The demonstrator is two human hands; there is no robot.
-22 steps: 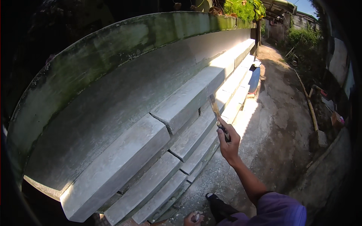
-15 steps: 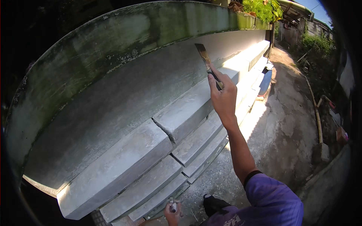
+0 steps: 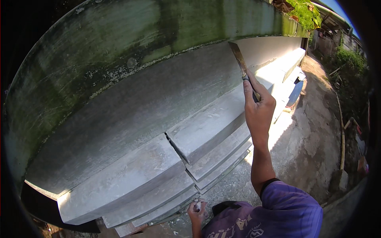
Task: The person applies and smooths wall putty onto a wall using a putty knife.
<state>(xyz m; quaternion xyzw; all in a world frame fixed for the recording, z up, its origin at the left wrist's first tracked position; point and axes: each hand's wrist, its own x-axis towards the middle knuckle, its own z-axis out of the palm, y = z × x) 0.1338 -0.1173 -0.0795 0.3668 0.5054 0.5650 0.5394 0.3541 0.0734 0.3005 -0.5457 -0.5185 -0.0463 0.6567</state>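
Observation:
My right hand [image 3: 260, 107] is raised in front of the wall and closed round the handle of a putty knife [image 3: 239, 59]. Its flat, stained blade points up and away from me, apparently apart from the wall surface. Low in the view, my left hand [image 3: 195, 216] is closed on a small whitish lump [image 3: 197, 204] whose kind I cannot make out. Below the wall [image 3: 131, 107] run stepped concrete ledges [image 3: 123, 184], pale with dust. A dark, jagged gap [image 3: 174, 146] splits the ledges crosswise, left of my right forearm.
Overhead curves a green-stained concrete rim [image 3: 158, 35], with plants [image 3: 303, 14] at its far end. On the right lies a rough path [image 3: 303, 146] with pale debris by the ledges. A long-handled tool [image 3: 342, 139] lies along its far side. Something blue [image 3: 295, 94] stands beside the sunlit ledge.
The view has shifted, and both hands now appear farther right. My left hand is higher in the picture. Both hands keep their hold on the putty knife and the whitish lump.

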